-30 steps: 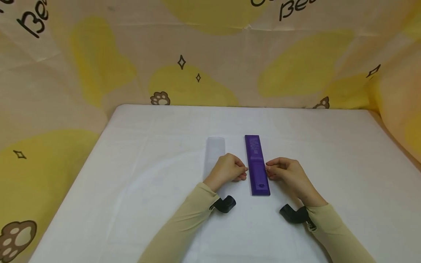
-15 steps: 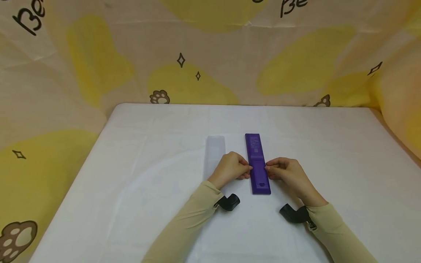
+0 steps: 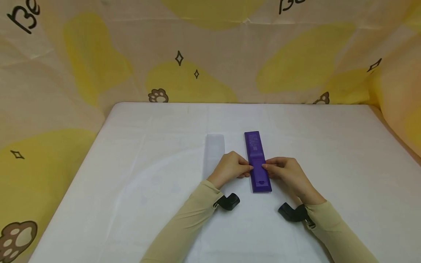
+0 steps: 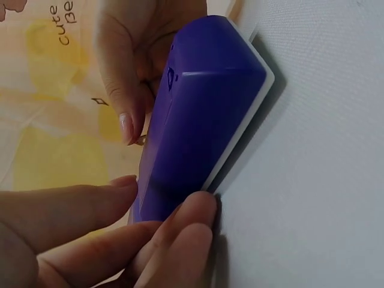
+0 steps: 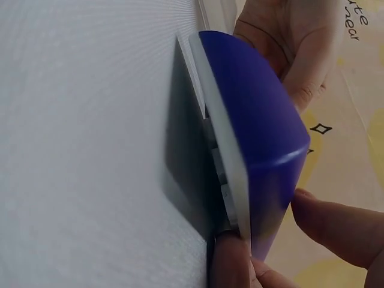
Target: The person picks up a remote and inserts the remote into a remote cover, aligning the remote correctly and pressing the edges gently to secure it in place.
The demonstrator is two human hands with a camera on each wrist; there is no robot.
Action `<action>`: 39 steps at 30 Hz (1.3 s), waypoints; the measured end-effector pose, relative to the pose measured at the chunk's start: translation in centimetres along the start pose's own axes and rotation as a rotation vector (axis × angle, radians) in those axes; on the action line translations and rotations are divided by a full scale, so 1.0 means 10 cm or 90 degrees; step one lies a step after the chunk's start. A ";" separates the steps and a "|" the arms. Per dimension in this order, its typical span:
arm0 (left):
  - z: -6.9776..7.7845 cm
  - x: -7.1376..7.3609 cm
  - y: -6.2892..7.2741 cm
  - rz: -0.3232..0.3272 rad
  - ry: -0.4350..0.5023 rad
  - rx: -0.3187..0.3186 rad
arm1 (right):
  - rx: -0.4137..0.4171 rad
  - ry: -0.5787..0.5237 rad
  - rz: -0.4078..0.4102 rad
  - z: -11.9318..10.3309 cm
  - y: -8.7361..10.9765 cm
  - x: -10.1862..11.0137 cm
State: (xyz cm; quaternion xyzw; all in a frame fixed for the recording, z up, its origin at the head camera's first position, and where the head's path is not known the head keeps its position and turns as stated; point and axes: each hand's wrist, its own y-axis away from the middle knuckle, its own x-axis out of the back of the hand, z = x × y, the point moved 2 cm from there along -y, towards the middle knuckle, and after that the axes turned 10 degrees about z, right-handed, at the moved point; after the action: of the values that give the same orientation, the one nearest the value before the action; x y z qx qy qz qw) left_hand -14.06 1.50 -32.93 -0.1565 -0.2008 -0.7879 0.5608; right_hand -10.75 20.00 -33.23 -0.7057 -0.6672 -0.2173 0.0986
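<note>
The smooth purple remote control (image 3: 258, 157), a white-edged plastic bar with sloped sides, was positioned back face up over the white table (image 3: 131, 190). Its long axis ran near to far, far end slightly left in the head view. The left hand (image 3: 231, 168) and right hand (image 3: 290, 173) pinched opposite long edges.

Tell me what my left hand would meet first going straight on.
The purple remote, which the left hand pinches; beyond it, probably the right hand at the opposite edge.
</note>
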 end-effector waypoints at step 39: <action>0.03 0.01 0.01 0.009 0.057 0.021 | -0.039 -0.243 -0.079 0.06 -0.01 -0.09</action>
State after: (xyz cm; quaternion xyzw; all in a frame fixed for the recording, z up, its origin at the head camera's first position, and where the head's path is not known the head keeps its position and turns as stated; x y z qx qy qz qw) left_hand -13.99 1.53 -32.62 -0.1133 -0.1872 -0.7866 0.5775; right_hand -10.72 19.46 -34.18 -0.6941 -0.7092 -0.1055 -0.0647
